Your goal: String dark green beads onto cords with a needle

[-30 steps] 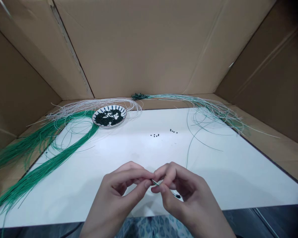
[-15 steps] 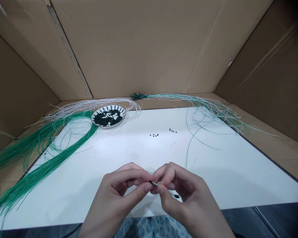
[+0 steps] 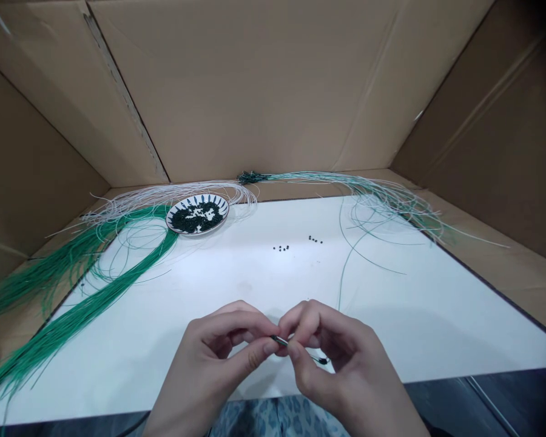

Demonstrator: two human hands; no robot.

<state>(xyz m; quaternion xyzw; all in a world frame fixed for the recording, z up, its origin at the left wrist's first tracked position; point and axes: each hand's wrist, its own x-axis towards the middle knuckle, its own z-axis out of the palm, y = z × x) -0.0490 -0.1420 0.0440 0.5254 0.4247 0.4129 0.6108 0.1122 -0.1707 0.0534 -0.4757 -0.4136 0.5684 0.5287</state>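
My left hand (image 3: 213, 358) and right hand (image 3: 341, 358) pinch close together on a thin green wire (image 3: 279, 341), light and springy, so I'd grip right beside its tiny black bead (image 3: 324, 361).

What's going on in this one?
A person's left hand and right hand pinch a short thin strand between their fingertips, with a small dark bead at its end. A few loose beads lie on the white surface. Behind them sit a blue-and-white plate of dark beads, green strands and pale strands, all inside a cardboard box.
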